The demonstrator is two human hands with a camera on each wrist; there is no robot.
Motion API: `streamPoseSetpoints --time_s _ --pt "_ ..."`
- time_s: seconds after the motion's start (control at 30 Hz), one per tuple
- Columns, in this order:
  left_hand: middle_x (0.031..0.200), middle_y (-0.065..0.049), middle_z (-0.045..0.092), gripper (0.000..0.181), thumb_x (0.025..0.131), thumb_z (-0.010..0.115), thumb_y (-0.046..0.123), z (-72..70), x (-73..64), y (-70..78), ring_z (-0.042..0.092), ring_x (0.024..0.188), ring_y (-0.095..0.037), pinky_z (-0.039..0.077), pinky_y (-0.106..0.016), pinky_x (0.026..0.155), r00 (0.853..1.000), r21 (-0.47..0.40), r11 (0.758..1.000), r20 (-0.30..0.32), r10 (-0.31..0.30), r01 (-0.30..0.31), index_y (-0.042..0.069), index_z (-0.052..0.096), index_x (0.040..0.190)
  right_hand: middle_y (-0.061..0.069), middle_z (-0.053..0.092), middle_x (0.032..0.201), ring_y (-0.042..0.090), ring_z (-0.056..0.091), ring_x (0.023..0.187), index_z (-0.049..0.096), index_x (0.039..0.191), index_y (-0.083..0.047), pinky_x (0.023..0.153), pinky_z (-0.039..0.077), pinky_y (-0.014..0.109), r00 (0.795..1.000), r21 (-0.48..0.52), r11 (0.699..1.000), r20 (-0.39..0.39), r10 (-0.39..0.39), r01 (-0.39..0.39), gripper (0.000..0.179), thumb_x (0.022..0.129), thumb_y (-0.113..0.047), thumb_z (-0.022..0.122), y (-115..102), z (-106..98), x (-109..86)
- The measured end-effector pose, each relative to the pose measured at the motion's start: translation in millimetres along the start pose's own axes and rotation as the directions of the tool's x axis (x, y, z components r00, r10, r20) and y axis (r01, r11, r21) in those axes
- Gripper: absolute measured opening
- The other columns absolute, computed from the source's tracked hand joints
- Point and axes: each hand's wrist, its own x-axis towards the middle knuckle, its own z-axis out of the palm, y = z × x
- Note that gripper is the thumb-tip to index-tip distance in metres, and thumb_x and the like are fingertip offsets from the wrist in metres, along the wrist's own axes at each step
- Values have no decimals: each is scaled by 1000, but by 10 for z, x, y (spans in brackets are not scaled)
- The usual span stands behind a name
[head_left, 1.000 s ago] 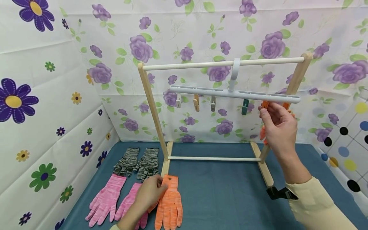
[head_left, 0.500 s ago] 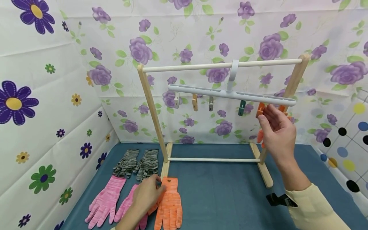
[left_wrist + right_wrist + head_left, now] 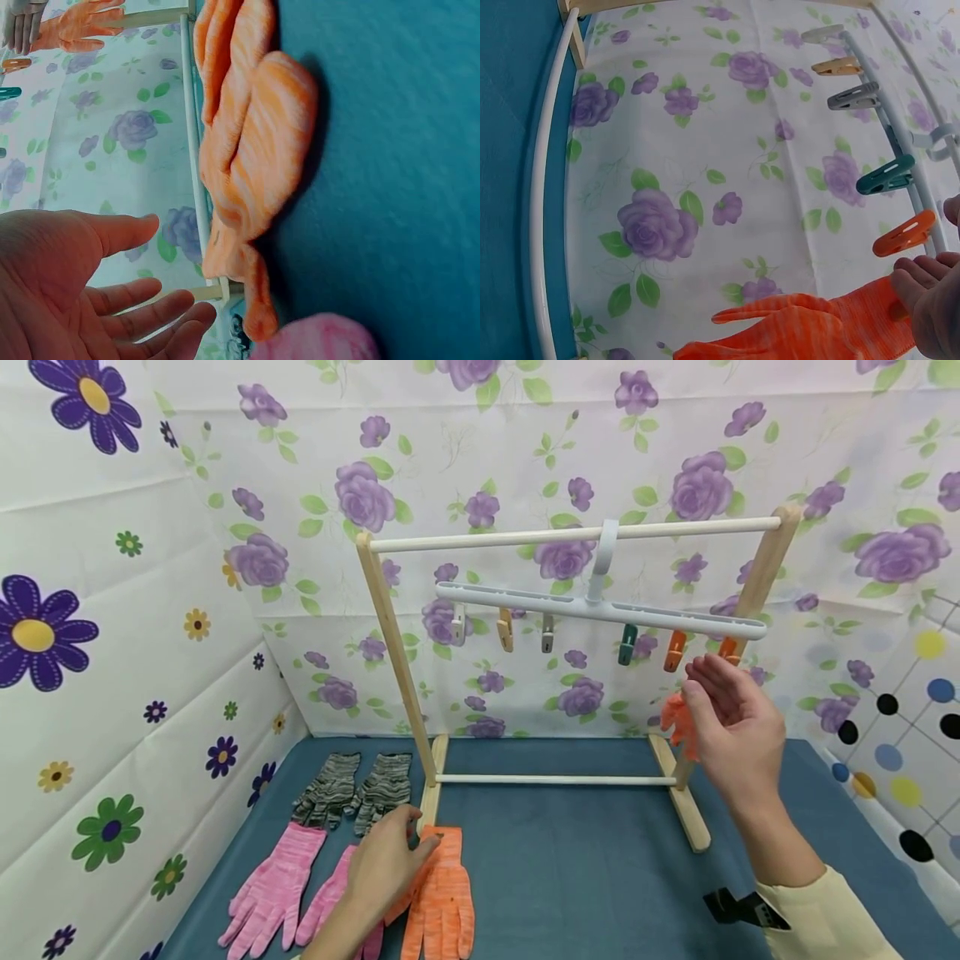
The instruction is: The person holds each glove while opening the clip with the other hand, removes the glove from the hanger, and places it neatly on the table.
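A pale grey clip hanger (image 3: 555,604) hangs from the wooden rack's top bar, tilted down to the right. An orange glove (image 3: 678,722) dangles from its right end; the right wrist view shows this hanging glove (image 3: 802,326) with fingers spread. My right hand (image 3: 738,735) is just below the orange clip (image 3: 674,652), fingers relaxed, overlapping the glove's cuff. Another orange clip (image 3: 728,648) sits at the cuff. My left hand (image 3: 386,860) hovers beside an orange glove (image 3: 442,889) lying on the table, its fingers (image 3: 146,311) loosely extended and holding nothing.
Green (image 3: 627,645), grey (image 3: 547,633), tan (image 3: 505,630) and white (image 3: 458,625) clips hang along the hanger. Pink gloves (image 3: 273,885) and grey striped gloves (image 3: 330,789) lie at the left. The rack's wooden feet (image 3: 678,797) stand on the blue table.
My right hand has let go of the inner orange clip and moved down and slightly right. The hanger's right end has dipped a little. My left hand has stayed nearly still.
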Motion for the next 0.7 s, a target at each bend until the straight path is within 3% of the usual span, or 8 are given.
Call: streamPoseSetpoints --time_s 0.43,0.7 --pt "106 -5 69 51 92 86 38 -2 55 230 54 61 -10 44 -32 48 996 -90 993 -60 70 -75 13 68 132 11 71 134 11 69 120 66 145 -9 98 50 16 1000 -30 999 -19 15 -15 42 103 -5 71 -34 -194 -118" --pt "104 6 65 46 92 86 38 -10 122 461 59 78 -10 48 -32 58 983 -112 982 -121 138 -152 20 70 131 11 72 132 12 70 118 66 144 -10 96 51 16 1000 -56 998 -23 8 -10 43 102 -5 71 -69 -295 -159"
